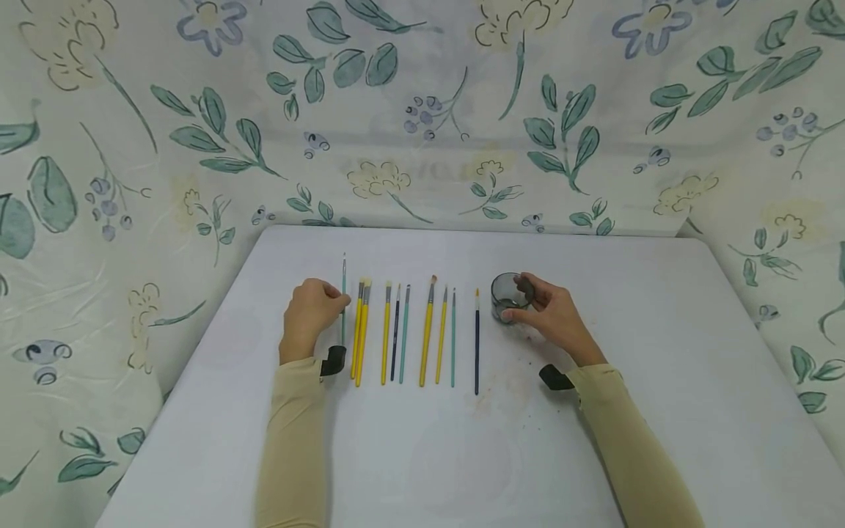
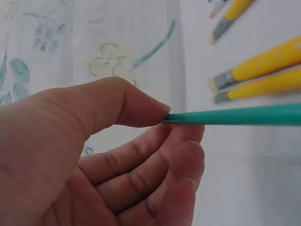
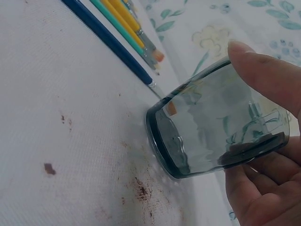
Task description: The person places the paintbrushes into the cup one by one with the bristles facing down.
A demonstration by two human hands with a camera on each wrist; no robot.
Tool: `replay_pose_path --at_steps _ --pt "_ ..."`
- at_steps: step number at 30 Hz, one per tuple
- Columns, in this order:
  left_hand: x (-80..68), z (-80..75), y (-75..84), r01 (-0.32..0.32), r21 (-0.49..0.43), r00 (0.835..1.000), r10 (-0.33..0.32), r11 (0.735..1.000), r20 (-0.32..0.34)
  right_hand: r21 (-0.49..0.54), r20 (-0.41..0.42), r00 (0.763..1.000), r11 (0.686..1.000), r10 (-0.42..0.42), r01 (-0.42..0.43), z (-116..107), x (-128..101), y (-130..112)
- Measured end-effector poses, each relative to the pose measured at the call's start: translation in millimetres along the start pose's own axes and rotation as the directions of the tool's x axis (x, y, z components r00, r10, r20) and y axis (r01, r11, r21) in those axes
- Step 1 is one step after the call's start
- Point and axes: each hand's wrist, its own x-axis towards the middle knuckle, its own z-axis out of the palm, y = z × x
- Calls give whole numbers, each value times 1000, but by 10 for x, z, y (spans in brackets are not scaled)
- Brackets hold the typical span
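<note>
We see the left hand (image 1: 309, 308) pinching a teal brush (image 1: 343, 293) at the left end of the brush row (image 1: 403, 334). Right of the row, the right hand (image 1: 554, 315) grips a glass (image 1: 507, 297) standing on the worktop (image 1: 660, 352).

Head view looks down over the table (image 1: 594, 440); wrist views sit close above it.
</note>
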Motion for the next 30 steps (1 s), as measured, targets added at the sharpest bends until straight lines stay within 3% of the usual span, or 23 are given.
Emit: replay_pose_path --at_steps 8,14,23,30 --pt "-66 -43 138 -64 -56 998 62 996 -22 1 1 1000 1000 -1 1 -4 -7 5" --pt "-154 -50 291 -153 -28 986 150 988 -70 -11 -3 1000 1000 0 0 0 -7 -14" --pt "-234 47 462 -324 -23 940 320 946 -117 -4 0 1000 1000 8 -8 -5 -2 -5" --pt "-245 170 569 -407 -132 912 394 904 -115 -23 0 1000 1000 15 -15 -5 14 -13"
